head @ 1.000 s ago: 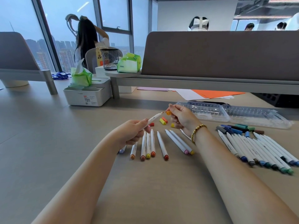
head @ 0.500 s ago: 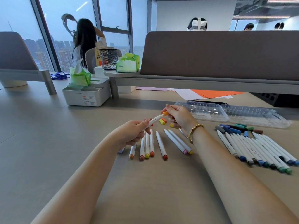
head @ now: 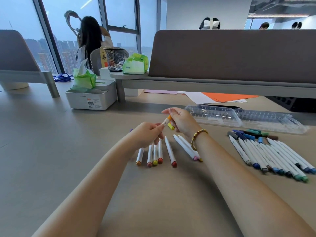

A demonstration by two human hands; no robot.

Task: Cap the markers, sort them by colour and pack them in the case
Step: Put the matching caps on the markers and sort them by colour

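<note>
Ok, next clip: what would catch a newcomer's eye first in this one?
The two hands meeting mid-table: the left hand grips a white marker while the right hand fits an orange cap on its tip. On the right lies a long fan of blue, green and dark markers, with the clear case open behind them. Warm-coloured markers lie under the hands.

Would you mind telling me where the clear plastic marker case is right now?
In the head view the clear case lies open on the desk's far right, just beyond the loose blue and green caps and right of the right hand.
</note>
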